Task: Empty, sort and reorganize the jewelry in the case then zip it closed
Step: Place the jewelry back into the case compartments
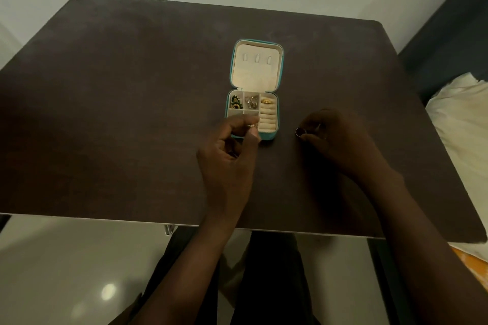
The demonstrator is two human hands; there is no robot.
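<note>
Case (253, 90), teal outside and cream inside, lies open flat near the middle of the dark table (118, 113), lid half away from the person, tray half toward them. Far-left compartment holds a green-and-gold piece (235, 102); the next one holds silvery pieces (251, 102); a gold ring (266, 101) sits at the far end of the ring rolls (267, 119) on the right side. Left hand (232, 145) hovers over the tray's near-left corner, thumb and forefinger pinching a small pale, glinting item (252, 126), too small to name; likely poised above the near compartments to drop it in or lift it out, cannot tell which. Right hand (332, 137) rests on the table just right of the case, fingers curled round a dark ring (299, 131), probably kept ready beside the ring rolls. Lid open, zip not yet run; sorting appears midway. Pale bedding (459, 113) at the right edge.
</note>
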